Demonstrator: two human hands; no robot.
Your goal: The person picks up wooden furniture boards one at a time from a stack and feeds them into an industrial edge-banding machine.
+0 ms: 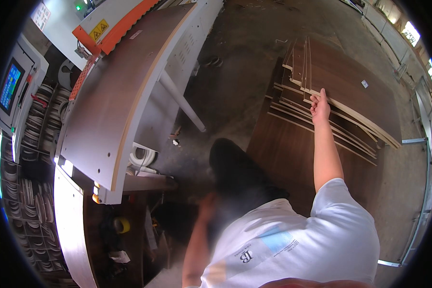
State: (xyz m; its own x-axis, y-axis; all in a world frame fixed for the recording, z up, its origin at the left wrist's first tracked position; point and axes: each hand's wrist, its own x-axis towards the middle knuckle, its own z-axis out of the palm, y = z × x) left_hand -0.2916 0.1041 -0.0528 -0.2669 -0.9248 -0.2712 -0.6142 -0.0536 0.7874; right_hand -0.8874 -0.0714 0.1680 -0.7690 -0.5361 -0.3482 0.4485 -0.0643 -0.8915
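Note:
My right hand (320, 106) reaches out to a stack of dark brown wood panels (341, 91) on the floor. Its fingers are curled over the pale edge of one of the upper panels (355, 117). Several thinner panels with light edges lie fanned out below it. My left hand (207, 202) hangs low beside my body. It is blurred, nothing shows in it, and its fingers cannot be made out. My white shirt fills the lower part of the view.
A long brown panel (120, 91) lies on a white and orange machine (105, 29) at the left. Beside it are a control screen (10, 87) and rolls of banding (33, 129). A white hose coil (141, 156) and a yellow tape roll (122, 224) sit lower down. The floor is concrete (235, 81).

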